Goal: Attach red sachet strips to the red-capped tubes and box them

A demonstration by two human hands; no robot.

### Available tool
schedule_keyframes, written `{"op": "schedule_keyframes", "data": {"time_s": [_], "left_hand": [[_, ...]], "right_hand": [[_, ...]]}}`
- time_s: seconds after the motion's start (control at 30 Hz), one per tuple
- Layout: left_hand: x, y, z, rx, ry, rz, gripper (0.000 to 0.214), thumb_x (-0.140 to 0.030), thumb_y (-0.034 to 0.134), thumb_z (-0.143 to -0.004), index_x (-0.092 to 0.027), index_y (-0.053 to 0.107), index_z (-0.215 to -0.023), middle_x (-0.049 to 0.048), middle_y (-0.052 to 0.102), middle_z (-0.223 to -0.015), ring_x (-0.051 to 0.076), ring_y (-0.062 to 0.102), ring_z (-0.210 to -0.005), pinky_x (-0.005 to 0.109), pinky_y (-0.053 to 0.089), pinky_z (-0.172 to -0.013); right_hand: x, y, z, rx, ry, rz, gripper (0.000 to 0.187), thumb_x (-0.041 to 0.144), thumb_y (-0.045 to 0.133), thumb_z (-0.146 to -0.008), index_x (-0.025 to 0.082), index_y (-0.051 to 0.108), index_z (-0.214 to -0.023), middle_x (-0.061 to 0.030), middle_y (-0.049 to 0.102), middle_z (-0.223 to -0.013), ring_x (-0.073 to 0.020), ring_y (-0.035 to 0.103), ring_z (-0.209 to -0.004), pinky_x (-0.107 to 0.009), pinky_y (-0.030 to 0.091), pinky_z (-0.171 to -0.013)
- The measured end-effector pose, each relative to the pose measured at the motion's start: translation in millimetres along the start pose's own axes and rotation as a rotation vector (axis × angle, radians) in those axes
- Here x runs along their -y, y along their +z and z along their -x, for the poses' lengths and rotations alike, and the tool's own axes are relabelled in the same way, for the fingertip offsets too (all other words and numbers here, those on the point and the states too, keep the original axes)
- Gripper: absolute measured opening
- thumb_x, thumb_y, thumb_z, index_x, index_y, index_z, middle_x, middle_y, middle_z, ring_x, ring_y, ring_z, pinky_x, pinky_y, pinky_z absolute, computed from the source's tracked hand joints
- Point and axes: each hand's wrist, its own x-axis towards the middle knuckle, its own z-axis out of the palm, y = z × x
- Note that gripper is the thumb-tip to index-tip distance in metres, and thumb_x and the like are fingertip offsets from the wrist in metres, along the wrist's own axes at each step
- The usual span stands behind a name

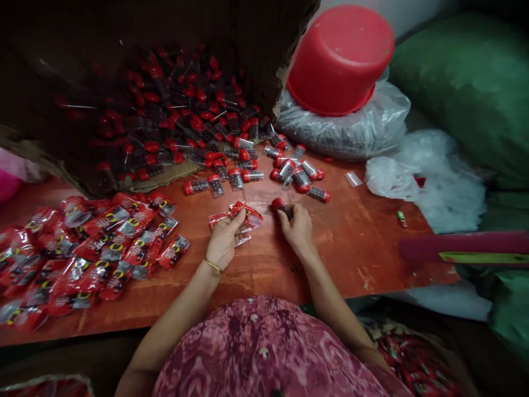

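Observation:
My left hand [225,238] grips a few red printed packets [247,215] just above the red-brown table [351,242]. My right hand [296,227] is closed around a small clear tube with a red cap [281,205], right beside the packets. Loose red-capped tubes [289,171] lie scattered just beyond both hands. A gold bangle sits on my left wrist.
A cardboard box [157,99] on its side spills many tubes at the back left. Filled red packets [91,253] are heaped at the left. An upturned red basin [341,58] rests on a plastic bag [351,129]; crumpled clear plastic [430,176] lies right.

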Motion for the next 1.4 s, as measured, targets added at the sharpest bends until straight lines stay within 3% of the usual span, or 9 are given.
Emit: {"op": "schedule_keyframes", "data": {"time_s": [0.1,0.17,0.3,0.47,0.63,0.87,1.03,1.2,1.4], "left_hand": [[0,-1.0,0,0.002,0.0,0.002,0.044,-0.047,0.08,-0.049,-0.014,0.066,-0.075,0.0035,0.07,-0.069,0.012,0.063,-0.059,0.021,0.046,-0.053],[0,-0.7,0,-0.012,0.019,-0.007,0.044,-0.047,0.081,-0.048,-0.013,0.065,-0.072,0.0034,0.069,-0.067,0.012,0.062,-0.057,0.021,0.046,-0.053],[3,1.1,2,-0.023,0.071,-0.057,0.039,-0.043,0.081,-0.05,-0.013,0.065,-0.07,0.0009,0.067,-0.064,0.01,0.06,-0.055,0.021,0.046,-0.055],[4,0.1,5,0.051,0.184,-0.128,0.034,-0.038,0.081,-0.05,-0.013,0.068,-0.068,0.0006,0.067,-0.065,0.01,0.058,-0.058,0.022,0.045,-0.059],[4,-0.3,3,0.071,0.274,-0.153,0.031,-0.036,0.081,-0.051,-0.014,0.07,-0.069,0.0003,0.068,-0.067,0.01,0.058,-0.061,0.022,0.045,-0.064],[11,11.7,8,0.113,0.156,-0.027,0.038,-0.04,0.081,-0.049,-0.015,0.066,-0.072,0.0005,0.069,-0.071,0.01,0.059,-0.062,0.023,0.047,-0.066],[22,16.2,11,0.142,0.192,0.022,0.035,-0.032,0.082,-0.051,-0.015,0.067,-0.078,0.0007,0.07,-0.077,0.01,0.061,-0.07,0.022,0.046,-0.073],[19,13.0,8,0.151,0.192,0.093,0.033,-0.039,0.078,-0.057,-0.016,0.066,-0.077,-0.0008,0.069,-0.071,0.008,0.059,-0.06,0.019,0.044,-0.059],[16,16.0,3,0.089,0.175,0.091,0.039,-0.042,0.082,-0.048,-0.012,0.066,-0.067,-0.0009,0.065,-0.06,0.006,0.054,-0.051,0.018,0.042,-0.053]], "right_hand": [[21,-18,23,0.168,0.133,-0.429,0.027,0.046,0.058,-0.076,0.02,0.055,-0.085,-0.0003,0.06,-0.069,-0.0144,0.054,-0.057,-0.028,0.045,-0.055],[37,-31,35,0.281,0.212,-0.573,0.026,0.043,0.064,-0.071,0.021,0.058,-0.082,0.0022,0.058,-0.063,-0.0112,0.051,-0.048,-0.024,0.042,-0.047],[57,-45,44,0.43,0.331,-0.675,0.026,0.043,0.069,-0.065,0.019,0.061,-0.073,0.0042,0.054,-0.049,-0.0079,0.043,-0.036,-0.021,0.034,-0.035],[57,-38,39,0.502,0.451,-0.723,0.032,0.046,0.071,-0.06,0.018,0.06,-0.071,0.0043,0.055,-0.047,-0.0072,0.043,-0.034,-0.019,0.032,-0.031],[57,-30,40,0.427,0.422,-0.731,0.032,0.048,0.069,-0.063,0.018,0.06,-0.073,0.0057,0.053,-0.047,-0.0058,0.041,-0.035,-0.018,0.035,-0.033],[61,-21,43,0.37,0.319,-0.742,0.033,0.049,0.066,-0.068,0.02,0.059,-0.081,0.0064,0.052,-0.052,-0.0055,0.04,-0.037,-0.02,0.038,-0.038],[59,-2,51,0.263,0.236,-0.691,0.031,0.05,0.057,-0.078,0.021,0.057,-0.089,0.0049,0.051,-0.057,-0.007,0.04,-0.04,-0.021,0.033,-0.038],[55,11,61,0.201,0.148,-0.626,0.029,0.047,0.052,-0.083,0.021,0.053,-0.097,0.0021,0.055,-0.068,-0.0089,0.047,-0.05,-0.021,0.036,-0.044],[60,14,63,0.202,0.173,-0.717,0.024,0.044,0.05,-0.086,0.022,0.05,-0.094,0.0056,0.05,-0.06,-0.0062,0.037,-0.039,-0.021,0.03,-0.038]]}}
